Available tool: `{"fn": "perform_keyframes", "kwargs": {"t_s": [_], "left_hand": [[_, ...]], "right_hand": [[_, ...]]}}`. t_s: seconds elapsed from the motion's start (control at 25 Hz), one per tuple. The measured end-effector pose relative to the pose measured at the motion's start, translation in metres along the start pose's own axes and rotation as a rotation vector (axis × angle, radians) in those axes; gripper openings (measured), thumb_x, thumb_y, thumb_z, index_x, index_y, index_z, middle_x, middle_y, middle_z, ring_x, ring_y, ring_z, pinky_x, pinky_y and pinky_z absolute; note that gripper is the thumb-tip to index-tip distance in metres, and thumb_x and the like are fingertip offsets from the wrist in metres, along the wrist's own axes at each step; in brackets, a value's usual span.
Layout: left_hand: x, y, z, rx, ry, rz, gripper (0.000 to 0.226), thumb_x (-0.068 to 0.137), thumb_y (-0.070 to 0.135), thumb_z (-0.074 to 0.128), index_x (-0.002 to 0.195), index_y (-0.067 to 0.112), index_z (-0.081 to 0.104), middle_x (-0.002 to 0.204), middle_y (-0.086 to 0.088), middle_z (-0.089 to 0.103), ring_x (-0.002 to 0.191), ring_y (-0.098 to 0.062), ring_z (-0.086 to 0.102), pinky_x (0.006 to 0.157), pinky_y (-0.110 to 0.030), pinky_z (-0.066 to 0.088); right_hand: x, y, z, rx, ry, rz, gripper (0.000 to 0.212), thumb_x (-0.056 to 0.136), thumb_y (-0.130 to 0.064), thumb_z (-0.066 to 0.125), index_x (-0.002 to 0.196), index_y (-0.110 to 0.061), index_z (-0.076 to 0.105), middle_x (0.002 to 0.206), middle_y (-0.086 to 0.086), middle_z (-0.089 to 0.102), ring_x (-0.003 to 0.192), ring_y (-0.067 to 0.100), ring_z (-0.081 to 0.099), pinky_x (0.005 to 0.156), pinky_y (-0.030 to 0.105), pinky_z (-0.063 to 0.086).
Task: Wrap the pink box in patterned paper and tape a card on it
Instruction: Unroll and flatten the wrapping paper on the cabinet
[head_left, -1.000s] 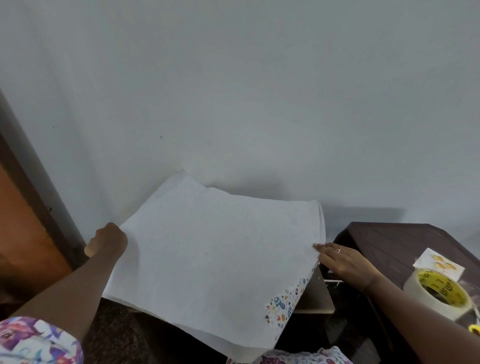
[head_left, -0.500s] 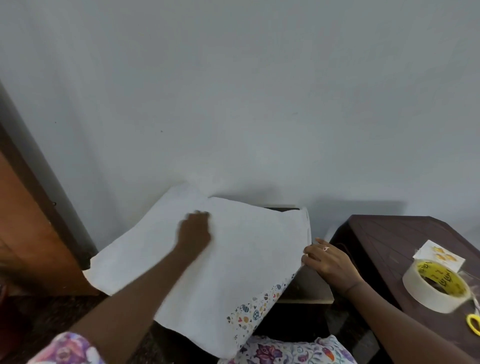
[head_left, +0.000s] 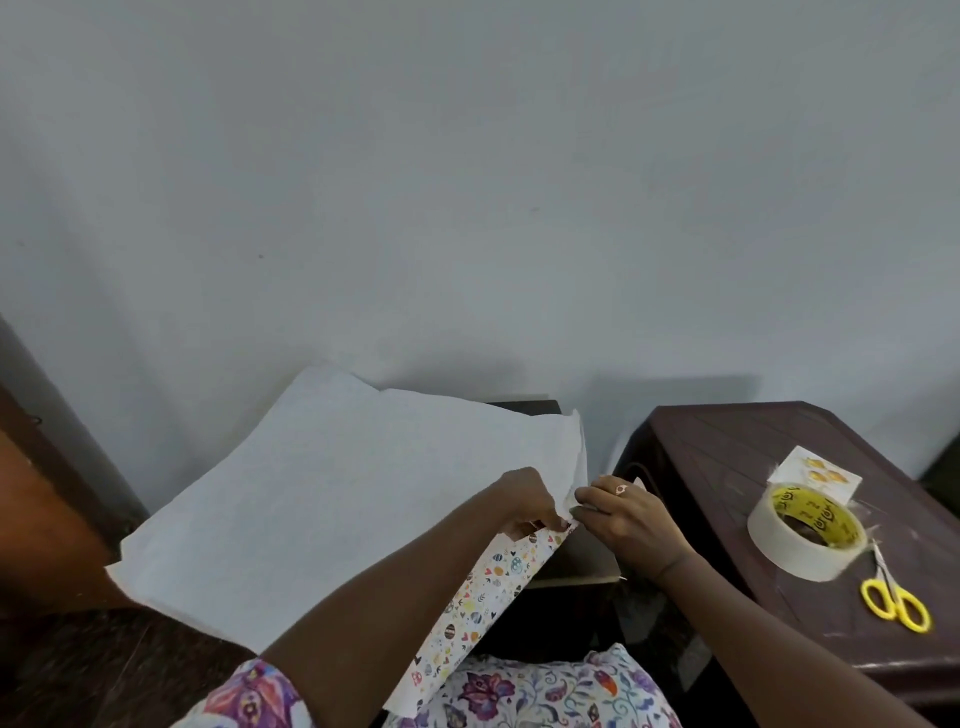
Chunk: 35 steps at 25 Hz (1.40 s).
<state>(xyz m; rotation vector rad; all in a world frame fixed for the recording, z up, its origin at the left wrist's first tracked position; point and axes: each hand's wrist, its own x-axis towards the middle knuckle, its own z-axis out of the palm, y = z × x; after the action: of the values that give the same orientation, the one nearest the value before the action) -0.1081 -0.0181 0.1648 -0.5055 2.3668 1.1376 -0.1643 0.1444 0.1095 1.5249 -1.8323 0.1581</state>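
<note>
While left hand (head_left: 524, 504) and right hand (head_left: 626, 517) pinch the patterned paper (head_left: 337, 493) edge, their meeting point blurs | small table (head_left: 571, 569) — mostly covered

I see the left grip (head_left: 524, 501) has crossed the patterned paper (head_left: 322, 493) from its far left edge to its right edge, where it now pinches the sheet just beside the right grip (head_left: 623, 519). The right grip's fingers have curled onto that same edge. The printed underside there now shows as a wider, turned-up strip.
</note>
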Motion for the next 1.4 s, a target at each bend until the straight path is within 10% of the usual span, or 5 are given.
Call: {"fn": "perform_keyframes", "kwargs": {"t_s": [0.36, 0.6, 0.96, 1.28, 1.4], "left_hand": [[-0.002, -0.002, -0.006, -0.271, 0.044, -0.089, 0.023, 0.093, 0.023, 0.057, 0.099, 0.001, 0.053, 0.077, -0.009, 0.061, 0.061, -0.014, 0.059, 0.063, -0.027, 0.053], [-0.007, 0.010, 0.009, -0.331, -0.052, -0.046, 0.044, 0.091, 0.049, 0.049, 0.071, 0.011, 0.051, 0.068, -0.001, 0.052, 0.059, -0.008, 0.048, 0.058, -0.018, 0.043], [0.001, 0.023, 0.004, -0.161, 0.070, -0.046, 0.019, 0.091, 0.009, 0.056, 0.073, 0.003, 0.053, 0.066, -0.007, 0.060, 0.056, -0.013, 0.058, 0.059, -0.024, 0.050], [-0.008, 0.022, -0.007, 0.049, 0.184, 0.049, 0.031, 0.097, 0.009, 0.037, 0.113, -0.007, 0.057, 0.114, -0.020, 0.064, 0.086, -0.030, 0.066, 0.057, -0.022, 0.044], [-0.014, 0.016, -0.005, 0.166, 0.204, 0.055, 0.028, 0.097, 0.007, 0.038, 0.112, -0.005, 0.058, 0.099, -0.016, 0.066, 0.085, -0.028, 0.067, 0.046, -0.019, 0.045]], "right_hand": [[-0.020, 0.002, -0.002, 0.080, -0.059, 0.004, 0.032, 0.093, -0.010, 0.041, 0.085, -0.013, 0.072, 0.089, 0.001, 0.068, 0.071, 0.018, 0.064, 0.055, 0.025, 0.054], [-0.017, 0.004, -0.009, 0.083, -0.028, 0.076, 0.032, 0.091, -0.007, 0.042, 0.098, -0.013, 0.072, 0.085, 0.002, 0.068, 0.068, 0.016, 0.063, 0.050, 0.024, 0.051], [-0.026, -0.004, -0.010, 0.190, -0.046, 0.183, 0.030, 0.094, -0.018, 0.044, 0.082, -0.013, 0.070, 0.084, 0.002, 0.071, 0.060, 0.017, 0.066, 0.042, 0.022, 0.049], [0.007, -0.019, -0.017, 0.335, -0.228, 0.286, 0.022, 0.079, -0.032, 0.057, 0.069, -0.021, 0.074, 0.084, -0.009, 0.070, 0.077, 0.011, 0.066, 0.067, 0.024, 0.047], [0.023, -0.021, -0.026, 0.679, -0.494, 0.528, 0.013, 0.075, -0.020, 0.071, 0.086, -0.013, 0.073, 0.089, -0.005, 0.070, 0.084, 0.013, 0.063, 0.082, 0.028, 0.045]]}}
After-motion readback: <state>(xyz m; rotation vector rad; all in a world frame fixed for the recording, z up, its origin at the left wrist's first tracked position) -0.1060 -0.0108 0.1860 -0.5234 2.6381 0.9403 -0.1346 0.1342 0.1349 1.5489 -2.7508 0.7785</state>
